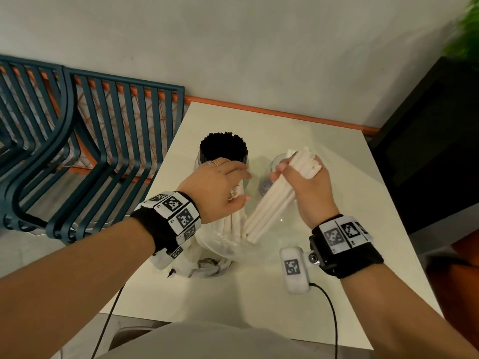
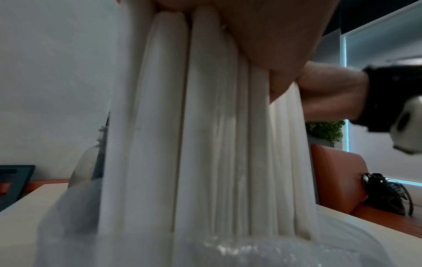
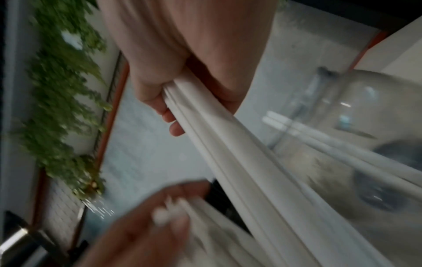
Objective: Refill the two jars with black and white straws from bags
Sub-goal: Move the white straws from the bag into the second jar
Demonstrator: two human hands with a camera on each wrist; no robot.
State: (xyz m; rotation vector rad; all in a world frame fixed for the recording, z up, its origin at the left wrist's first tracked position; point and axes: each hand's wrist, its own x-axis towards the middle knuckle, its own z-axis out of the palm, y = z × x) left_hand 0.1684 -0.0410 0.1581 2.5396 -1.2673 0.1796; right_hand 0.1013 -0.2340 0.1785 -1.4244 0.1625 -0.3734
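Right hand (image 1: 308, 187) is gripping a bundle of white straws (image 1: 274, 200), fingers curled round it, grip closed tight. The bundle is tilting, top end up by the far jar, bottom end down in the clear plastic bag (image 1: 228, 244) on the bench (image 1: 350, 177). Right wrist view is showing the same bundle (image 3: 228, 153) running through the right hand (image 3: 182, 63), thumb and fingers wrapping it; blurred.

Left hand (image 1: 220, 187) is sitting on top of a second lot of white straws (image 1: 230, 224) standing upright in the bag, fingers curled over their top ends, grip closed on them. Left wrist view is showing those upright straws (image 2: 200, 135) with the left hand (image 2: 262, 36) at their top and the bag (image 2: 228, 251) bunched at their base.

Black straws (image 1: 224, 146) are standing packed in a glass jar (image 1: 198, 161) at the far left of the bench, just behind the left hand. A second glass jar (image 1: 276, 161) is sitting to its right, behind the right hand's bundle; cannot tell what the dark stuff at its bottom is.

Blue slatted chairs (image 1: 90, 141) are standing left of the bench. Green plant (image 1: 464, 35) is at top right.
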